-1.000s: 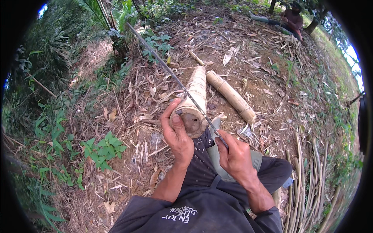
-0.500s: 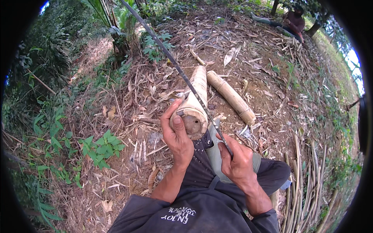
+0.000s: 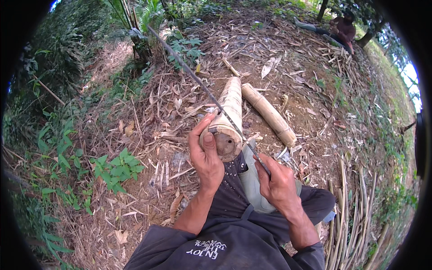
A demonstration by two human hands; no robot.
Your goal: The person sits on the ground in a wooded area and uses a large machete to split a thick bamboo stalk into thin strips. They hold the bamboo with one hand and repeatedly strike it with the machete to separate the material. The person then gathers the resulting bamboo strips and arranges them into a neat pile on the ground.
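Observation:
A thick pale bamboo tube (image 3: 232, 101) points away from me, its near end facing me. That end is closed by a brownish wall with a small dark hole. My left hand (image 3: 206, 150) grips the tube's near left side, thumb over the rim and fingers along the outside. In my right hand (image 3: 280, 182), closed in a fist, is a long thin dark blade (image 3: 198, 81) with a speckled lower part. It slants up to the far left and crosses the tube just behind its near rim. The handle end is hidden in the fist.
A second bamboo piece (image 3: 270, 114) lies right of the tube. Several thin poles (image 3: 353, 216) lie at the lower right. Dry leaves and bamboo scraps cover the ground. A leafy green plant (image 3: 118, 170) grows at left. Another person (image 3: 344, 31) sits at the far right.
The blade's tip has come down and nearer in the picture, and the blade slants slightly flatter. My right hand has shifted slightly to the right; my left hand keeps its grip on the tube.

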